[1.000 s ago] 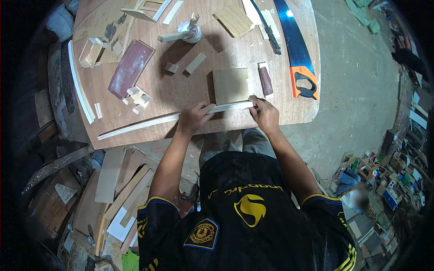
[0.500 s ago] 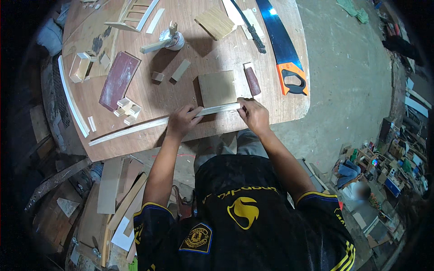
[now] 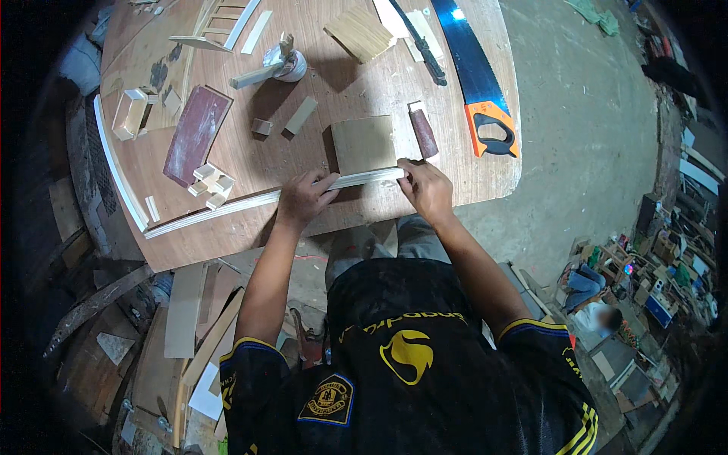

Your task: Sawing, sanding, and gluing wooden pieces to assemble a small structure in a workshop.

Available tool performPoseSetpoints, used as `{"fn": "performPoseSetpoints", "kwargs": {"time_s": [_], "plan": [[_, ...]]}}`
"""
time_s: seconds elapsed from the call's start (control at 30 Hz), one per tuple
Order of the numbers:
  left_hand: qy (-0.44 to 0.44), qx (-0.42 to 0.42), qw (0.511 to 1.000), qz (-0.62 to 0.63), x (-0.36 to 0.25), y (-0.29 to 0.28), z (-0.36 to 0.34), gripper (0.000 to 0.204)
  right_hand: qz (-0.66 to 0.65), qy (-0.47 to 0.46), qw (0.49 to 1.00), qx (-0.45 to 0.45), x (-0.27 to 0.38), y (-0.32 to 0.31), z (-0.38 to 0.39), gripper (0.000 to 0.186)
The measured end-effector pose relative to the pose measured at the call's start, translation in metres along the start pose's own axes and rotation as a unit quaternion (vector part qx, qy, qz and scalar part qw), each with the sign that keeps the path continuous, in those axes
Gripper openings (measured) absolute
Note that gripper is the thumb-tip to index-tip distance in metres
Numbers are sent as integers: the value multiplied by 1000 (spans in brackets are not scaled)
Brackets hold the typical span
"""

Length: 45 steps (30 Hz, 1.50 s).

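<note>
One wooden table (image 3: pixel 481 182) fills the middle of the room before me; one saw (image 3: pixel 478 76) with an orange-and-black handle lies at its right side; one bundle of thin pale strips (image 3: pixel 216 213) runs along the near side, its strips too close together for me to count, and one more long strip (image 3: pixel 114 168) lies along the left edge; one flat maroon block (image 3: pixel 199 136), one square block (image 3: pixel 364 144) and one grained board (image 3: pixel 360 34) come next; then one white pot (image 3: pixel 292 70), one maroon-wrapped piece (image 3: pixel 423 134), one short pale block (image 3: pixel 302 116) and one small cube (image 3: pixel 262 127); the left hand (image 3: pixel 303 199) has thumb and fingers closed on the bundle, left of the square block; the right hand (image 3: pixel 428 189) pinches its right end, thumb and forefinger barely apart, near the block's corner; both hands cover parts of the bundle, and whether it touches the square block I can't tell; the saw's blade is cut off at the top, and one other person (image 3: pixel 599 315), far off at lower right, is blurred.
</note>
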<state>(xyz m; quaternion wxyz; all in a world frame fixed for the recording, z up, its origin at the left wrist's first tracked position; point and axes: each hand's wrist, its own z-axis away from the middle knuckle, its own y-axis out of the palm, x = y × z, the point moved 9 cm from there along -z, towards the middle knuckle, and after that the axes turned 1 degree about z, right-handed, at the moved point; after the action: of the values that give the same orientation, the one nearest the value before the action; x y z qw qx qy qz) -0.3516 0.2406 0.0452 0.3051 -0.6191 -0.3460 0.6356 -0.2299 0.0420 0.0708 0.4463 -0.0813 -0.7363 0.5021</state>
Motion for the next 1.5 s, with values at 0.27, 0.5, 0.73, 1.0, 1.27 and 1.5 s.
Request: {"fn": "performPoseSetpoints", "kwargs": {"time_s": [0.27, 0.5, 0.73, 1.0, 1.27, 1.5], "plan": [[-9, 10, 1000, -10, 2, 2, 1, 31, -3, 0, 999, 33, -2, 5, -5, 31], [-9, -1, 1000, -19, 1, 3, -3, 33, 11, -26, 998, 62, -2, 6, -7, 31], [25, -9, 999, -42, -6, -1, -7, 35, 21, -39, 998, 54, -3, 8, -4, 30], [25, 12, 999, -27, -3, 2, -5, 32, 7, -32, 998, 46, -4, 11, -2, 29], [28, 20, 999, -22, 1, 0, -1, 31, -3, -27, 999, 16, 3, 10, 1, 26], [15, 41, 999, 5, 7, 4, 0, 31, 4, 29, 999, 20, -3, 14, 6, 23]]}}
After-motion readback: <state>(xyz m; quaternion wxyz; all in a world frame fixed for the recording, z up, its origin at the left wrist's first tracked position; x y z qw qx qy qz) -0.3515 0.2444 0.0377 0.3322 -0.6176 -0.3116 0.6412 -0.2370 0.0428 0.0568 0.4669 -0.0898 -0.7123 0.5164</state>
